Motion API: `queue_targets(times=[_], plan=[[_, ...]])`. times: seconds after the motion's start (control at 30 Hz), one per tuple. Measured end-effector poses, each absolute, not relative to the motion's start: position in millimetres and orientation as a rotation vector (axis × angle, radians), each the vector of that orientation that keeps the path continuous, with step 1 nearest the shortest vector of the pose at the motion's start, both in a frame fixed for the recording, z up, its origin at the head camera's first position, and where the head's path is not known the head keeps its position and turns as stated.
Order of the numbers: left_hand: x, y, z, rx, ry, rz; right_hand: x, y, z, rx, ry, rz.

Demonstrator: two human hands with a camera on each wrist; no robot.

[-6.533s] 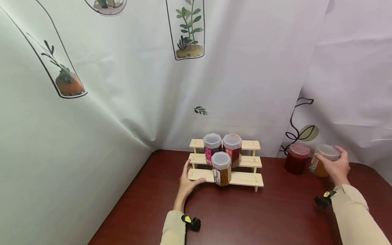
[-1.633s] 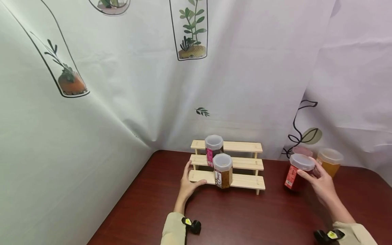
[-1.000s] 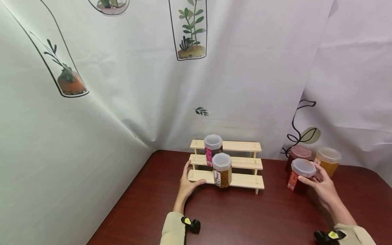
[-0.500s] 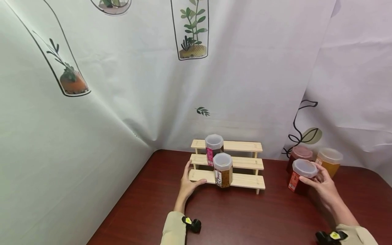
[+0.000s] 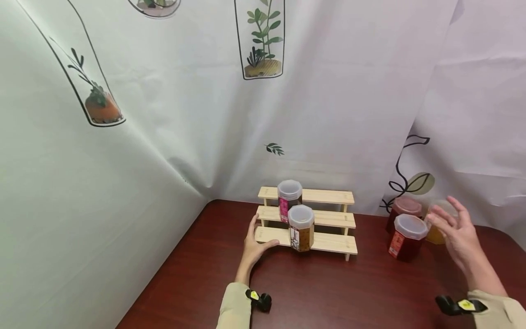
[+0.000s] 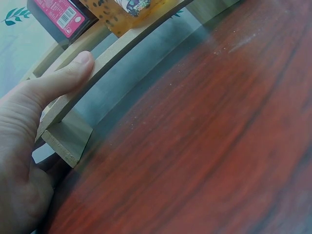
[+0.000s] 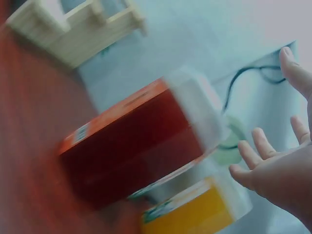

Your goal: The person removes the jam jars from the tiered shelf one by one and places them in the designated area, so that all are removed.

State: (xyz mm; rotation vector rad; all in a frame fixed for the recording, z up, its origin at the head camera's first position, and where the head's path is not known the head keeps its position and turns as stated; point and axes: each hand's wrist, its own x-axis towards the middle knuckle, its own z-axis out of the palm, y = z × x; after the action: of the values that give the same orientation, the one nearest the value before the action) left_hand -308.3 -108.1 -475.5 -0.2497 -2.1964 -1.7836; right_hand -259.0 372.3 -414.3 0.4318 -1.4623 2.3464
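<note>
A three-tier wooden display rack (image 5: 328, 243) stands against the back wall. My left hand (image 5: 251, 250) holds its left end, the thumb (image 6: 73, 73) lying along the lowest step's front edge; the other fingers are hidden in the left wrist view. On the rack are a lidded jar with a pink label (image 5: 284, 208) and, lower down, an amber jar with dark specks (image 5: 303, 236). At the right, my right hand (image 5: 460, 233) is off the dark red jar with a red label (image 5: 407, 242), fingers spread and holding nothing.
Behind that red-labelled jar stands another dark red jar (image 5: 404, 206). A yellow jar (image 5: 435, 235), partly covered by the right hand, stands beside them. White printed cloth (image 5: 345, 114) hangs behind the reddish-brown table (image 5: 320, 292).
The red-labelled jar went from the rack to the table at the right; the yellow jar was set down before it. My right hand has just let go and moved right. The left hand stays put.
</note>
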Motion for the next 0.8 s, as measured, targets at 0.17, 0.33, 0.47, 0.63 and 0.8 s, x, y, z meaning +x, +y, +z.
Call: queue_targets(times=[0.17,0.33,0.47,0.63,0.8], plan=[[-308.3,-108.8,-473.9,-0.246,-2.211,-1.759,-267.4,358.0,-386.2,0.404,-1.622,2.209],[-307.6,-108.4,-474.2,-0.238,-2.221,-1.758,-284.0,327.6,-371.1,0.413,-1.768,2.159],[-307.4,-109.0,-474.4,-0.240,-2.219,-1.770,-302.1,293.7,-364.9,0.388,-1.917,2.090],[-306.4,-108.0,-473.9,-0.247,-2.206,-1.775,-323.5,246.3,-358.9,0.358,-2.119,2.000],[-305.3,-108.1,-473.1,-0.235,-2.204,-1.787,-341.6,197.2,-356.6,0.408,-2.230,2.010]])
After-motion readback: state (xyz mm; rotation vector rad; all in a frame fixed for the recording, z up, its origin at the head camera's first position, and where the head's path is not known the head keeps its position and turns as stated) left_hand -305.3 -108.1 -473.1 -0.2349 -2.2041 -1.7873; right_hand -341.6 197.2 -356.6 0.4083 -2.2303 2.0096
